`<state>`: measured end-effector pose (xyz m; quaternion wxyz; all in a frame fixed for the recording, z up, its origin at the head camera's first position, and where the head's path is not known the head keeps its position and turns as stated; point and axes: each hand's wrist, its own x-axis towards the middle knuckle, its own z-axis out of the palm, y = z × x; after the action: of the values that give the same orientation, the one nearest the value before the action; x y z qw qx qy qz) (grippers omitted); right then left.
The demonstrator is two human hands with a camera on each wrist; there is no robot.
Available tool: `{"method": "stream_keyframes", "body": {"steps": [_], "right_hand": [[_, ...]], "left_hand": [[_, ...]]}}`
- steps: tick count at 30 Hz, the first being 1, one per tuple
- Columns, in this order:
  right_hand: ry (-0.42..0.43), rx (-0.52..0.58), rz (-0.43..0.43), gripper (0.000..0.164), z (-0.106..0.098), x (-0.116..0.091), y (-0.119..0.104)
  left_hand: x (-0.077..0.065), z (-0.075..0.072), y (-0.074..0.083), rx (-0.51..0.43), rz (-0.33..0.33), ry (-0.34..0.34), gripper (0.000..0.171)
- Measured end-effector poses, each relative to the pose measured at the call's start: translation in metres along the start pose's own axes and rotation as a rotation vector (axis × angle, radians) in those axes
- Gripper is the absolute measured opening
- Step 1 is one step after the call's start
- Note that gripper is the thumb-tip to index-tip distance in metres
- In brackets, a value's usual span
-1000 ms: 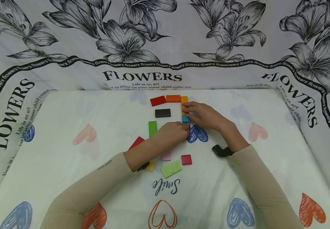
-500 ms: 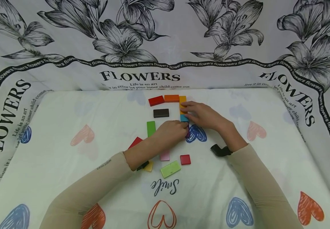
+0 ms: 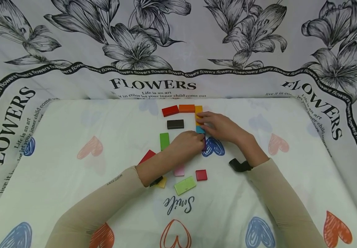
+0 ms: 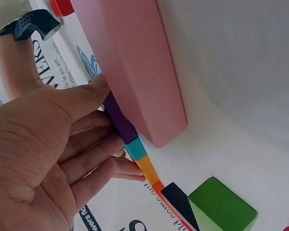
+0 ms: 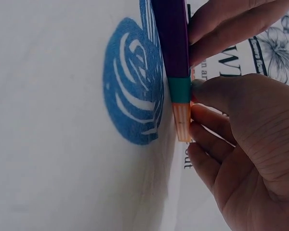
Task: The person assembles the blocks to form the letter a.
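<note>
In the head view my left hand (image 3: 186,143) reaches across the middle and pinches a purple block (image 4: 119,118) between thumb and fingers, as the left wrist view shows. The purple block meets the end of a small teal block (image 5: 179,90), which meets a yellow-orange block (image 5: 181,120). My right hand (image 3: 223,127) lies at the right of this line, thumb on the teal block and fingertips on the yellow-orange one. At the far end the line turns left with an orange block (image 3: 186,108) and a slightly tilted red block (image 3: 170,111).
Inside the bend lie a black block (image 3: 175,124) and a green block (image 3: 164,141). Nearer are a pink block (image 3: 179,170), a red square block (image 3: 201,175) and a light green block (image 3: 185,185). My left forearm partly covers another red block (image 3: 147,155) and a yellow block (image 3: 161,182).
The whole head view shifts slightly. Both hands stay at the line of blocks, and no block visibly changes place.
</note>
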<state>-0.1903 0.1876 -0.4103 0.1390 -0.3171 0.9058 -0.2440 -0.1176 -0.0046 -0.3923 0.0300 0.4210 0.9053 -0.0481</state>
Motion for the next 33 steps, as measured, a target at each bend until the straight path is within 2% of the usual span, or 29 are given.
{"method": "stream_keyframes", "body": {"steps": [5,10,14,17,23,30,33], "right_hand": [[0.011,-0.005,0.000,0.042,0.000,-0.001,-0.001],[-0.004,-0.007,0.030,0.042,0.003,-0.004,0.000],[0.002,-0.019,0.027,0.041,0.001,-0.007,0.000],[0.009,-0.020,0.024,0.042,0.000,-0.007,0.000],[0.005,-0.038,0.051,0.042,0.002,-0.006,0.000],[-0.001,-0.089,0.034,0.043,0.006,-0.002,-0.006],[0.000,-0.120,0.032,0.043,0.005,-0.002,-0.009]], "left_hand": [[-0.001,-0.003,0.001,0.012,-0.001,-0.002,0.031],[-0.007,-0.003,0.002,-0.091,0.001,-0.036,0.047],[-0.015,-0.005,0.000,-0.159,-0.013,-0.017,0.054],[-0.021,-0.008,-0.006,-0.207,-0.062,-0.018,0.052],[-0.033,-0.012,-0.023,-0.317,-0.172,-0.077,0.050],[-0.047,-0.025,-0.045,-0.414,-0.318,-0.024,0.051],[-0.047,-0.035,-0.051,-0.468,-0.362,-0.032,0.056]]}}
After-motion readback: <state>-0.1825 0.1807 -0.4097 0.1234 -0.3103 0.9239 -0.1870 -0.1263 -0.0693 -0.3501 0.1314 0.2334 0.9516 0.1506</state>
